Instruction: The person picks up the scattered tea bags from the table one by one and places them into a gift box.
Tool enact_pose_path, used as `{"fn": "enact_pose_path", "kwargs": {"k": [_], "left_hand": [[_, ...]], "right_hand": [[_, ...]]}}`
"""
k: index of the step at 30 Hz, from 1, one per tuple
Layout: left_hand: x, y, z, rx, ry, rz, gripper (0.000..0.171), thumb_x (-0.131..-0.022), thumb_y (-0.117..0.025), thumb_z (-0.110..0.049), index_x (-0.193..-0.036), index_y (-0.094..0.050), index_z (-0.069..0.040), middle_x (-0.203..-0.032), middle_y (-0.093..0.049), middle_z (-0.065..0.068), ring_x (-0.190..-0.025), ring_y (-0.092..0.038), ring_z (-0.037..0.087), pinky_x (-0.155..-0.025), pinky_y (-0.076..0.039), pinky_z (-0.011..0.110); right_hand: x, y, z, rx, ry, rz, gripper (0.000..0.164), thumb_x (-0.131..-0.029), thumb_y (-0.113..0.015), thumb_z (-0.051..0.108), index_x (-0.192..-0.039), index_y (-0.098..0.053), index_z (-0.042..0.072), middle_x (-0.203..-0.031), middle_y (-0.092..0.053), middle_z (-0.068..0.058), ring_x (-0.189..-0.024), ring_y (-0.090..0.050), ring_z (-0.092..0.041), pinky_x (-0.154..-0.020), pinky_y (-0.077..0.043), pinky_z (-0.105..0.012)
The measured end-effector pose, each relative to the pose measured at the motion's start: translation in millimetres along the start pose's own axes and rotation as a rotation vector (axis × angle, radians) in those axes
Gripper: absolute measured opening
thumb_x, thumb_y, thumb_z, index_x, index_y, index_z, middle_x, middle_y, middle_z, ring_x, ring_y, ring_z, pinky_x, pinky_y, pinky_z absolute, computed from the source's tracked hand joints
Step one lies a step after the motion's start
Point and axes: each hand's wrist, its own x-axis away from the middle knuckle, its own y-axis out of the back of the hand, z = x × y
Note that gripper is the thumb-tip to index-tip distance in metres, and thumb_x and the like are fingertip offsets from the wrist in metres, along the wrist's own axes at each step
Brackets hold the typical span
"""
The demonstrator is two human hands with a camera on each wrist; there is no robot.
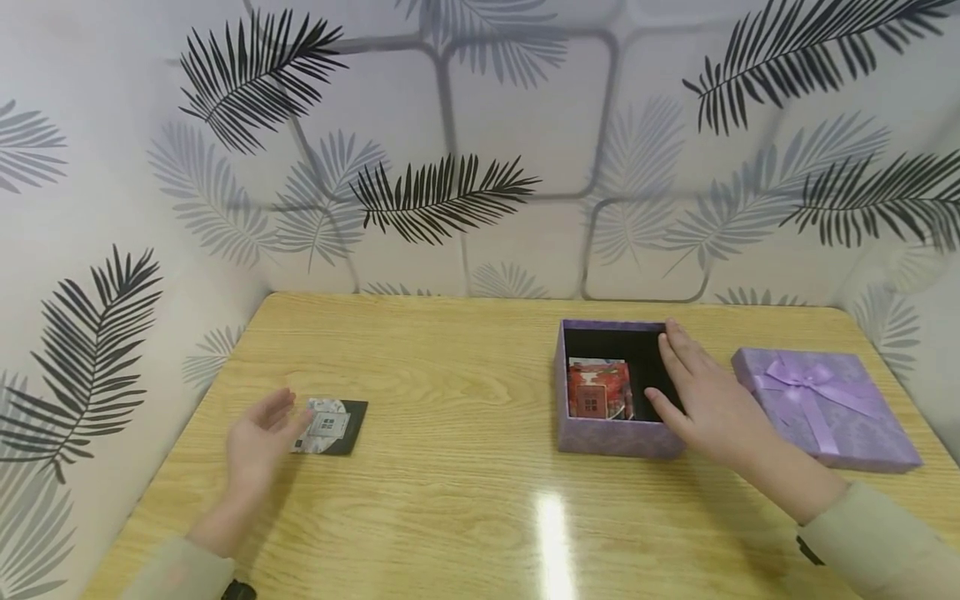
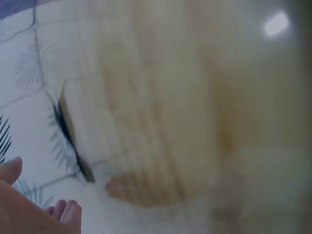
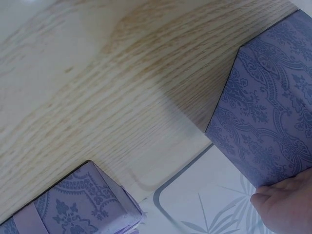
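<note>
At the left of the head view my left hand, slightly blurred, hovers at the left edge of a flat black-and-grey packet. Its fingers are loosely bent, and whether the thumb touches the packet cannot be told. The left wrist view has part of this hand with nothing visible between thumb and fingers. Further right, my right hand rests on the right side of an open purple box, fingers extended along the rim, thumb over the opening. Inside the box, toward the left, lies a red patterned packet.
A purple lid with a ribbon bow lies right of the box, behind my right forearm. Wood-grain tabletop spans between the two hands. Leaf-patterned wall covering borders the table at the back and sides.
</note>
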Motion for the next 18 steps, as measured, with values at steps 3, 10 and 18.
{"fn": "enact_pose_path", "kwargs": {"k": [3, 10, 18], "left_hand": [[3.8, -5.5, 5.0, -0.001, 0.012, 0.035, 0.072, -0.102, -0.074, -0.017, -0.16, -0.038, 0.005, -0.165, -0.042, 0.026, -0.155, -0.042, 0.041, -0.124, -0.04, 0.041], [8.9, -16.8, 13.9, -0.043, -0.031, 0.035, 0.08, -0.1, -0.076, -0.018, -0.162, -0.032, 0.006, -0.169, -0.035, 0.025, -0.159, -0.033, 0.042, -0.13, -0.033, 0.047], [7.4, -26.5, 26.4, -0.192, -0.209, -0.039, 0.077, -0.095, -0.082, -0.017, -0.156, -0.043, 0.008, -0.162, -0.045, 0.029, -0.151, -0.043, 0.046, -0.127, -0.036, 0.055]], "right_hand": [[0.3, -0.5, -0.1, 0.002, 0.0, 0.001, 0.08, -0.11, -0.053, 0.043, -0.161, -0.027, -0.014, -0.173, -0.019, -0.033, -0.159, -0.026, -0.05, -0.124, -0.034, -0.065], [-0.8, -1.1, -0.9, -0.001, 0.007, -0.007, 0.08, -0.111, -0.052, 0.042, -0.161, -0.027, -0.014, -0.172, -0.019, -0.033, -0.159, -0.026, -0.05, -0.124, -0.033, -0.065], [0.1, -0.9, -1.2, -0.004, 0.001, 0.004, 0.08, -0.11, -0.054, 0.041, -0.162, -0.026, -0.014, -0.173, -0.018, -0.032, -0.159, -0.025, -0.05, -0.124, -0.033, -0.065]]}}
